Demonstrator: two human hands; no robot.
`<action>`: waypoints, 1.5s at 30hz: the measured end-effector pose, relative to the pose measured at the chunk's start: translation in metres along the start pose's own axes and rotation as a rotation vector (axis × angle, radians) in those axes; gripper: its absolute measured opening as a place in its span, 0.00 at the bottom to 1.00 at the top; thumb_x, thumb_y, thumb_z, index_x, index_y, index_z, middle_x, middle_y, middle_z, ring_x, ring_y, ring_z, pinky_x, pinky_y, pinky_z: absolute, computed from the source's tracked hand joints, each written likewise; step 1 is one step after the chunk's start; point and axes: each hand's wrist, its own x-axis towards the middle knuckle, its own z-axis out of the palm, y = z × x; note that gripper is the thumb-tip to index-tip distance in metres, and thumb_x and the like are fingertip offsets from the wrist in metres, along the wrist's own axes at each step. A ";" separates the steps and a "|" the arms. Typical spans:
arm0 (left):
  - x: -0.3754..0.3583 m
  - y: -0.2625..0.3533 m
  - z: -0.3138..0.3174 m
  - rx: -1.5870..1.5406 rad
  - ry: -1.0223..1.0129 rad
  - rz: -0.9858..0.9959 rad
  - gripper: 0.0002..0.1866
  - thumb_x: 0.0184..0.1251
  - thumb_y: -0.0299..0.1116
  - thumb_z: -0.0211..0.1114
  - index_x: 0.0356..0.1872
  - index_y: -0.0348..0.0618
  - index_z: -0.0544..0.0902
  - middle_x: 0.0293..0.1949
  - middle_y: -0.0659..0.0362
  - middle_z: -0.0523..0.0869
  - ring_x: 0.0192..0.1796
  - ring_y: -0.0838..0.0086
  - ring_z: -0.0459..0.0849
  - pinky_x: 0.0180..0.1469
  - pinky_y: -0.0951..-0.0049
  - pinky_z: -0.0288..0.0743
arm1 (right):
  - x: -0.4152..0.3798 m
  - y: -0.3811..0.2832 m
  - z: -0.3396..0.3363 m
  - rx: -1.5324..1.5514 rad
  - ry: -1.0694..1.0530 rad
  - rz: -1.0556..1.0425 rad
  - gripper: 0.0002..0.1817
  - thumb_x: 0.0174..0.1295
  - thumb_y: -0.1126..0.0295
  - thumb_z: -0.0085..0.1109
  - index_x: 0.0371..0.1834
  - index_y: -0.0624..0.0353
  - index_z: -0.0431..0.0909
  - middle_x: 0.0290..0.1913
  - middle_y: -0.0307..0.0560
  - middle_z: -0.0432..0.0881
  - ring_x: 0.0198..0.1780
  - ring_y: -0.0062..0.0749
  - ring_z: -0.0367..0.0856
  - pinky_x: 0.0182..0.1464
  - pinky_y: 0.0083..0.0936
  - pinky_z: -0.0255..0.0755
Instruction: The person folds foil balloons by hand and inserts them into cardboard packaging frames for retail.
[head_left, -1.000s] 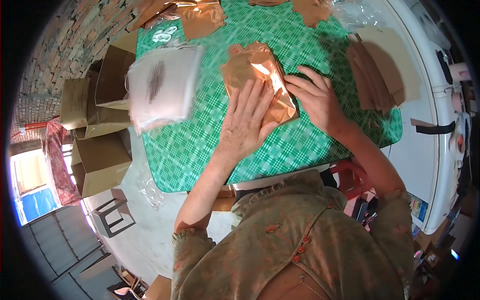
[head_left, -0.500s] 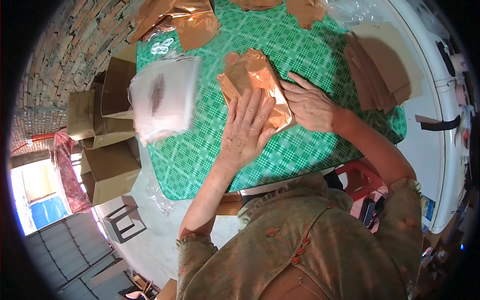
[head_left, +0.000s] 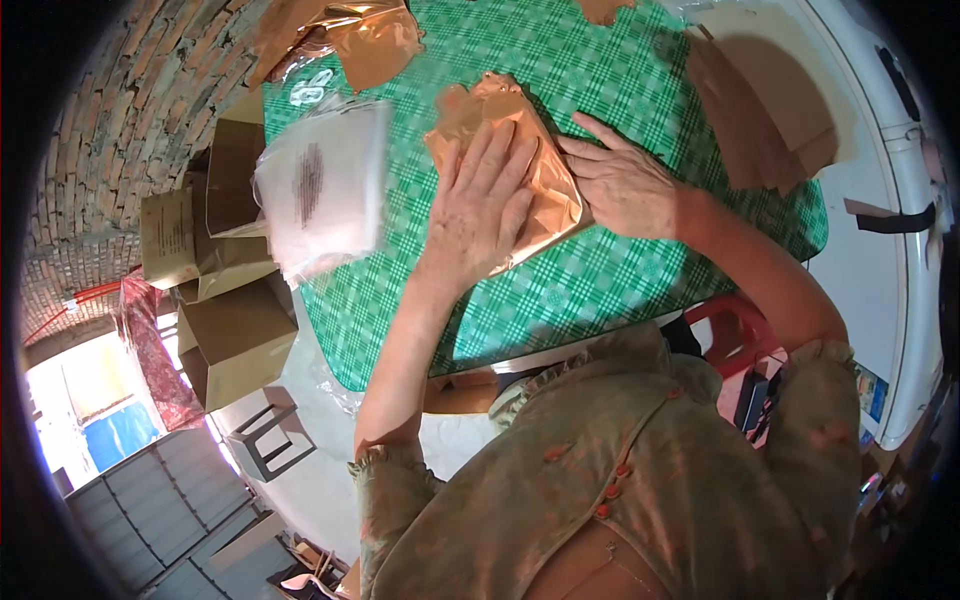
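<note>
Copper foil (head_left: 552, 192) — part hidden, under left hand (head_left: 472, 218)

Shiny copper is being shown by the foil packet (head_left: 552, 186) beneath the left hand (head_left: 475, 208); around it, the green tablecloth (head_left: 530, 312) is being crossed by pale plaid lines. Left of the grip, whitish bags (head_left: 348, 190) are being marked by dark print; below, an olive blouse (head_left: 560, 475) is being mottled with rust.

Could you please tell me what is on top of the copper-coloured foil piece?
The left hand lies flat on the copper-coloured foil piece; the right hand rests at its right edge. Foil under the left palm is hidden, as is the tabletop beneath.
</note>
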 end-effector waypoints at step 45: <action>0.004 -0.007 0.018 0.040 0.011 0.005 0.32 0.81 0.49 0.54 0.80 0.47 0.69 0.80 0.46 0.67 0.84 0.53 0.60 0.85 0.48 0.49 | -0.031 -0.086 -0.008 0.084 -0.021 0.290 0.47 0.65 0.40 0.65 0.80 0.60 0.66 0.83 0.50 0.62 0.87 0.41 0.50 0.86 0.61 0.34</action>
